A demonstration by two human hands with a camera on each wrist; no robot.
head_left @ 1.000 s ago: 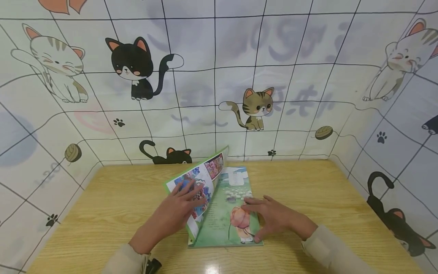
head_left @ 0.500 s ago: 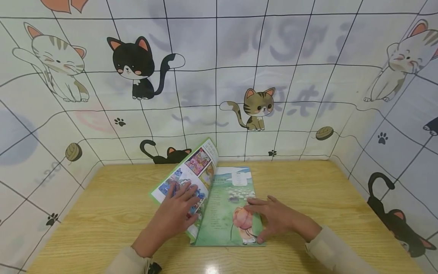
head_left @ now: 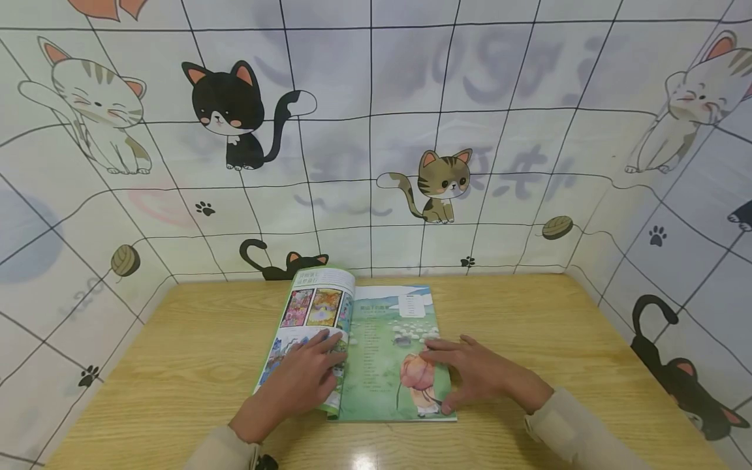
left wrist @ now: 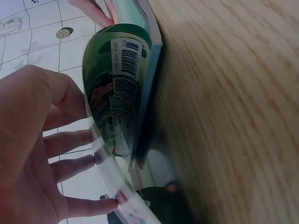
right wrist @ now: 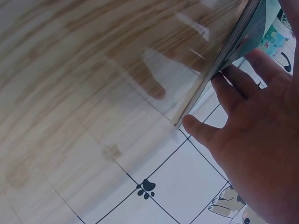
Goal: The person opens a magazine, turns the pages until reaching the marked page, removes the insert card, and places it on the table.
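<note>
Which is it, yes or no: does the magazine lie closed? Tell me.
No, the magazine lies open in the head view, the left hand on its left-hand pages.

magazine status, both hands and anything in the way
Left hand on the curled left side of the magazine; right hand at its right edge. Magazine open on table. Nothing over it but the hands.

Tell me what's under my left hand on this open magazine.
Your left hand touches the left page of the magazine. Blue-toned pictures show beside the fingers, with framed pictures farther up. Whatever is printed directly beneath the hand is covered.
</note>
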